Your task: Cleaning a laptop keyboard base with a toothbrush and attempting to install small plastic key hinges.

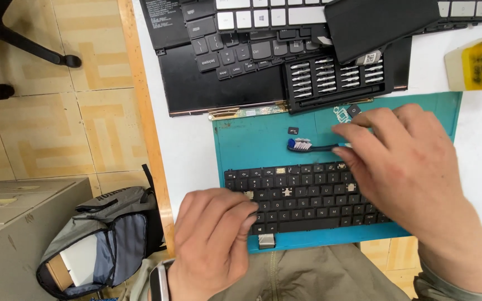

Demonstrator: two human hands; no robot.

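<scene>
A black laptop keyboard (302,195) with a few keycaps missing lies on a teal work mat (252,139). My left hand (213,239) rests on the keyboard's near left corner, fingers curled down onto the keys. My right hand (408,161) reaches over the keyboard's right end and pinches the handle of a blue toothbrush (308,146), whose white bristles lie on the mat just beyond the keyboard. A loose black keycap (293,131) sits near the brush head; another keycap (354,110) lies by my fingertips.
Behind the mat are a black laptop case (218,83) with stacked keyboards, a tray of screwdriver bits (336,75) and a yellowish bottle (481,61) at right. A grey backpack (107,234), a cardboard box (12,223) and chair legs (6,44) stand on the tiled floor at left.
</scene>
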